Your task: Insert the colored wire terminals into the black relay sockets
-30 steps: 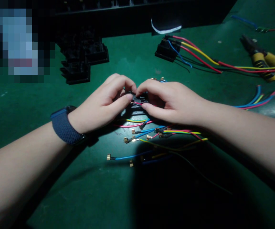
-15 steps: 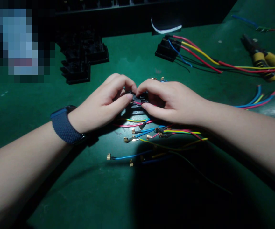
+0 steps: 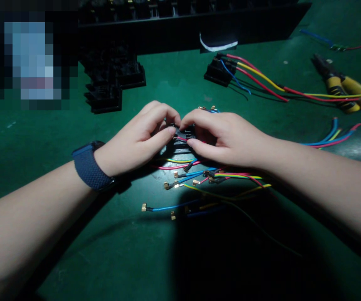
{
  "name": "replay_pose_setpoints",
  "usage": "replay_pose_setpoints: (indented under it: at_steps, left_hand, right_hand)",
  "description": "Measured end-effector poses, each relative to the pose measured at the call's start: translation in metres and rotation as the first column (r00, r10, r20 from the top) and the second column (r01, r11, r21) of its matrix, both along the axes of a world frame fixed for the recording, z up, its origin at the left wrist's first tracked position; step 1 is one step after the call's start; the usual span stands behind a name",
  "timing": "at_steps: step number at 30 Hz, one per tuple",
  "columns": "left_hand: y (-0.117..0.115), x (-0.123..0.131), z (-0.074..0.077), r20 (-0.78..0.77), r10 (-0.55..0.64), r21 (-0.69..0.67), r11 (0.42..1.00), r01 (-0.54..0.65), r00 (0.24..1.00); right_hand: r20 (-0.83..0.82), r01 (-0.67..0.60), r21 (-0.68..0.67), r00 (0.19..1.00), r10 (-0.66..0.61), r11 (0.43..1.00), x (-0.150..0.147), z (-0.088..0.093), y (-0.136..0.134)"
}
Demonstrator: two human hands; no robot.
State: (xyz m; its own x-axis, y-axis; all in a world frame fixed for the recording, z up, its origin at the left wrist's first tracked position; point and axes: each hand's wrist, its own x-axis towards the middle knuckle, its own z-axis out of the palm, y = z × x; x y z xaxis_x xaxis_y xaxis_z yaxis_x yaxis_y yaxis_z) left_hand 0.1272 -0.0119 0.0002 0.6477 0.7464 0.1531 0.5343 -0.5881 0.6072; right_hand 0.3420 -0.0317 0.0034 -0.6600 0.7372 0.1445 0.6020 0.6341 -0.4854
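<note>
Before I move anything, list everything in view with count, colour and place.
Black housing: 1, black, centre
Pink wire: 1, pink, across the black housing
Loose wires: several, blue, pink, yellow-green, below centre
Terminals: several, gold, mostly on wire ends
Wired block: 1, black with red, yellow, blue leads, upper right of centre
Dark blocks: at least 2, black, upper left
Long case: 1, black, top
White strip: 1, white, by the long case's lower edge
Pliers: 1 pair, yellow and black, right
Wire scrap: 1, blue, green, red, upper right
Wire bundle: 1, blue, pink, yellow-green, below the pliers
Table: 1, green, underneath
Wristband: 1, dark blue, left wrist
Left hand: 1, bare, at the black housing
Right hand: 1, bare, same place
</note>
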Motion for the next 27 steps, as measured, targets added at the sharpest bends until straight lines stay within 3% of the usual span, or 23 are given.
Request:
replay_pose_setpoints:
  at_steps: [12, 18, 23, 27]
  left_hand:
    - [-0.0001, -0.0009, -0.0001, 0.014, -0.033, 0.007, 0.999, 0.033, 0.999]
    - [-0.0004, 0.0001, 0.0054, -0.001, -0.072, -0.079, 0.994, 0.072, 0.997]
    - [0.0015, -0.0004, 0.0036, 0.010, -0.124, -0.042, 0.991, 0.124, 0.992]
    - [0.0005, -0.0017, 0.0013, 0.053, -0.080, -0.071, 0.994, 0.083, 0.995]
  right_hand:
    - [-0.042, -0.013, -0.020, 0.999, 0.012, 1.000, 0.0005, -0.0027, 0.0005]
    - [-0.048, 0.012, -0.023, 0.999, -0.013, 1.000, 0.0003, -0.0029, -0.0010]
    - [-0.055, 0.016, -0.015, 0.998, -0.016, 1.000, 0.0005, -0.0017, -0.0019]
    - [-0.032, 0.023, -0.015, 0.999, -0.023, 1.000, 0.0008, -0.0014, -0.0024]
